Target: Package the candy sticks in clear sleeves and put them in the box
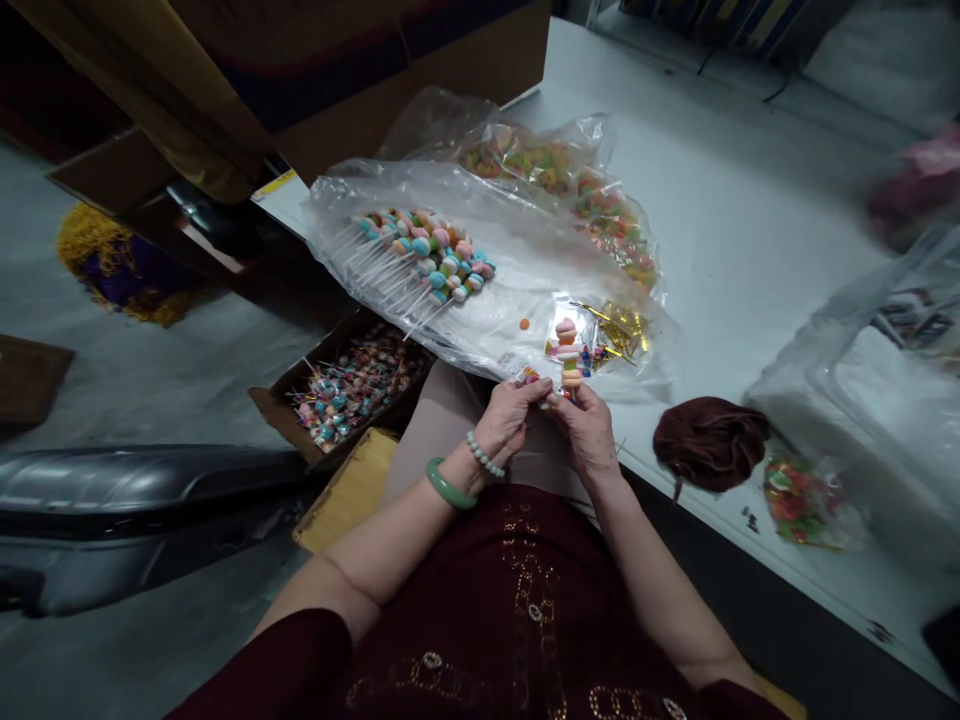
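Observation:
My right hand [586,428] pinches the stick of a candy skewer [567,352] stacked with pink, white and orange sweets, held upright at the table's edge. My left hand [507,416], with a bead bracelet and a green bangle on the wrist, is closed on a small wrapped piece [526,376] right beside the skewer's base. Just beyond lies a clear plastic sheet [510,290] with a row of finished pastel candy skewers [427,258] and a small heap of gold twist ties [621,326].
A bag of loose coloured candies [600,215] lies behind the sheet. A cardboard box of wrapped skewers [351,385] sits on the floor to the left. A dark red cloth pouch [709,440], a small candy bag [802,500] and clear plastic bags [877,400] are on the white table [735,200] to the right.

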{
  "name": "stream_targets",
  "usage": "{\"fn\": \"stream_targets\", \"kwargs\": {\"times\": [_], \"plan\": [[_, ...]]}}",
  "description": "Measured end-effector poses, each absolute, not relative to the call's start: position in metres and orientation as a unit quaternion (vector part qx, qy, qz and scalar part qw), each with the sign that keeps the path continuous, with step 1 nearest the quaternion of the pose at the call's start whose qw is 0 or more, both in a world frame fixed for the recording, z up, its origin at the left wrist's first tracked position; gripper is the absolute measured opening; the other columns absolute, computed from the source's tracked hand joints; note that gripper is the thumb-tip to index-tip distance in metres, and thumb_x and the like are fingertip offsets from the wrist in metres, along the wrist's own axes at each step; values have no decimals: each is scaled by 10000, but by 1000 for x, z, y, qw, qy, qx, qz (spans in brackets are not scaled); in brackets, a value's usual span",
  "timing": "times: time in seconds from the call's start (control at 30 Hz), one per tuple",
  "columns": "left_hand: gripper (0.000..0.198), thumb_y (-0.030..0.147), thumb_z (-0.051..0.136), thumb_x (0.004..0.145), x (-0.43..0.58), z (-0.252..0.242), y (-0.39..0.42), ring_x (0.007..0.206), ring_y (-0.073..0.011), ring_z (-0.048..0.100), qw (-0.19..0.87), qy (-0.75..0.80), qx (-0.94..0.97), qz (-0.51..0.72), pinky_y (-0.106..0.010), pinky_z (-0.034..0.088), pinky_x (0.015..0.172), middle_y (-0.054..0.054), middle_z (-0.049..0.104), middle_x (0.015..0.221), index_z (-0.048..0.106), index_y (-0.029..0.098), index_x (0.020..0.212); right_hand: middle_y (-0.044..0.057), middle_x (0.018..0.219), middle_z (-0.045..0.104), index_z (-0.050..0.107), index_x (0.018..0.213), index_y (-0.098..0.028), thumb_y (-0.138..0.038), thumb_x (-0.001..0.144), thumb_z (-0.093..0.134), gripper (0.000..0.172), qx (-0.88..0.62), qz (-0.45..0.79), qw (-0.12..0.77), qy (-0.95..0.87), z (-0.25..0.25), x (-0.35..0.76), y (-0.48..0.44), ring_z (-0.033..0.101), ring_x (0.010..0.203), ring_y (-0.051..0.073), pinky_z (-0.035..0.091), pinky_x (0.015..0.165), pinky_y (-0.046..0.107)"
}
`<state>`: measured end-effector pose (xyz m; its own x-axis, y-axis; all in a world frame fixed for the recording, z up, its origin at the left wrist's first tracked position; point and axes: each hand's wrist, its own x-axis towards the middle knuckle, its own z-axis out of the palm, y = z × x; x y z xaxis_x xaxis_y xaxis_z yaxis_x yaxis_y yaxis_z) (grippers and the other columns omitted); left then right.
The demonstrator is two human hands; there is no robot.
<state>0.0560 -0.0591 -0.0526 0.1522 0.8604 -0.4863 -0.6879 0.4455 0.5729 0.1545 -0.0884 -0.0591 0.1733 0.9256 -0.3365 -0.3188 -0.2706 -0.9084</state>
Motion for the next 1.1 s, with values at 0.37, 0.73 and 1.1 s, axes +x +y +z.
{"fn": "stream_targets", "kwargs": {"times": [0.37,0.73,1.1], "plan": [[215,278,782,707,35,-46,-49,503,-74,533,711,471,112,509,-212,409,510,12,639,647,631,131,754,-49,571,558,635,720,-178,-377,542,786,306,-593,559,545,-196,-55,158,-83,380,437,56,261,387,195],[377,513,704,769,32,-55,-50,433,-65,495,723,482,45,493,-202,381,451,22,591,585,602,150,749,-45,593,578,661,711,-176,-386,559,773,282,-591,573,526,-214,-59,146,-88,359,453,57,241,410,204],[123,228,714,793,36,-46,-57,566,-103,591,798,443,112,393,-216,473,544,-46,677,698,664,119,770,-35,616,567,624,711,-188,-429,628,738,279,-606,526,539,-254,-68,156,-83,429,520,90,369,472,218]]}}
